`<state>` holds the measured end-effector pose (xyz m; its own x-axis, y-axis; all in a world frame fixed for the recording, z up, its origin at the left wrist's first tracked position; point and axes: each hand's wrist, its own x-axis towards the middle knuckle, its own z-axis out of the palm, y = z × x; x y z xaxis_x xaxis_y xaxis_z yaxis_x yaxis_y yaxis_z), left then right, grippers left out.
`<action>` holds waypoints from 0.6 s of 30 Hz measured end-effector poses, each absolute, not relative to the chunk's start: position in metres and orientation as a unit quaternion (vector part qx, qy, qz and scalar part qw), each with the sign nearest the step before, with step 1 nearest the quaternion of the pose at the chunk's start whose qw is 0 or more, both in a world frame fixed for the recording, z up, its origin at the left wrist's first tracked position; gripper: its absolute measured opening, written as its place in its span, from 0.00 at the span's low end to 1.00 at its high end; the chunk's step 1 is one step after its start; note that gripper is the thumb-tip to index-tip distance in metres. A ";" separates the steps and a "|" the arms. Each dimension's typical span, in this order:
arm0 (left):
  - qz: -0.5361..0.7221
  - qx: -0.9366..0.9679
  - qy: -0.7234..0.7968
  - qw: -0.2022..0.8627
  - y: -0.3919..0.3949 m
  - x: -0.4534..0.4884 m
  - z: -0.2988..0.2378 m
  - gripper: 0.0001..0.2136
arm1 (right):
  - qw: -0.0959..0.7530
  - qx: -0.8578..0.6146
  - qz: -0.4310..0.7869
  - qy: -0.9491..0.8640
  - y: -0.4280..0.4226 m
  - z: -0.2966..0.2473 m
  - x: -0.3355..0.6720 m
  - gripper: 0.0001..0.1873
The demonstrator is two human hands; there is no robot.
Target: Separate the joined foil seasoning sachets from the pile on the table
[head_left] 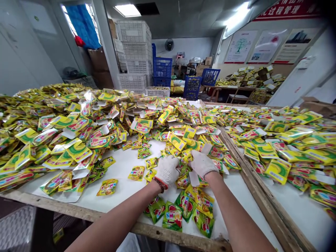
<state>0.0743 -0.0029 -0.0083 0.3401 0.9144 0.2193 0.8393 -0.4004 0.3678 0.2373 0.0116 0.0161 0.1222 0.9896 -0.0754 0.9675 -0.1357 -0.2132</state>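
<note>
Two bare forearms stretch from the near edge over a white table (pixel 122 190), ending in hands in pale knit gloves. Left hand (pixel 167 170) and right hand (pixel 203 164) curl slightly apart over a cluster of small packets; their fingertips are buried, so what they pinch cannot be told. Green packets (pixel 172 216) lie loose between the wrists and the table's wooden edge, which probably stops them sliding off. Flat yellow cartons (pixel 176 140), many with white flaps open, heap up beyond and to the left. On the right, a wooden strip (pixel 252 178) seems set there to keep another carton heap (pixel 278 150) separate. Behind, white crates (pixel 135 45) stand stacked; a blue crate (pixel 193 87) appears to hold yellowish pieces, though distance blurs them.
</note>
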 end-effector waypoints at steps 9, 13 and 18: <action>0.508 0.506 0.512 0.473 0.015 0.035 -0.008 0.09 | 0.238 -0.676 0.202 -0.667 0.006 0.032 0.237 0.06; 0.527 0.425 0.422 0.603 0.011 0.039 -0.002 0.17 | 0.359 -0.589 0.377 -0.619 -0.002 0.033 0.216 0.09; 0.521 0.417 0.378 0.641 0.001 0.042 0.002 0.22 | 0.341 -0.613 0.319 -0.638 -0.001 0.021 0.202 0.10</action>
<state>0.0425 0.0015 0.0023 0.1705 0.9841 -0.0502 -0.3530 0.1086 0.9293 0.2021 -0.0007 0.0213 -0.0175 0.9989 0.0445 0.5648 0.0466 -0.8239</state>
